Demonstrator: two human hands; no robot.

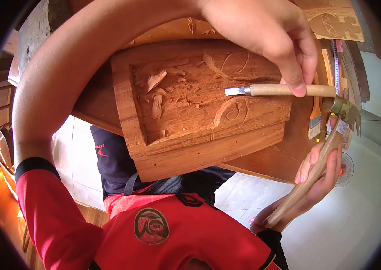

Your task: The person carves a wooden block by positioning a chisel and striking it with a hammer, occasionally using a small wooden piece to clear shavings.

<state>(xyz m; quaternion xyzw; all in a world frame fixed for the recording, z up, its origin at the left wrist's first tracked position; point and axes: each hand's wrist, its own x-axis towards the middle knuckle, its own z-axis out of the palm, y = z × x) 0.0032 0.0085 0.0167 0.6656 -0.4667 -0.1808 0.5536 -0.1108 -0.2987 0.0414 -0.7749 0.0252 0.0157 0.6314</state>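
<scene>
My left hand [285, 42] reaches across the top from the left and pinches a chisel [269, 90] by its wooden handle. The chisel lies level over the carved wooden board [177, 108], its short metal blade pointing left, near a spiral cut into the wood. In my right hand [318, 173], fingers wrap round the wooden handle of a claw hammer [309, 184]. The hammer's metal head is right at the butt end of the chisel handle. Curled wood chips [155, 81] are scattered in the board's recessed, roughly cut area, inside its raised border.
A brown wooden table [271, 157] carries the board. To the right lie a paintbrush [315, 119] with pale bristles and a measuring tape [336, 60]. A patterned wood piece [334, 24] is at the upper right. A round fan [345, 170] stands beyond the table.
</scene>
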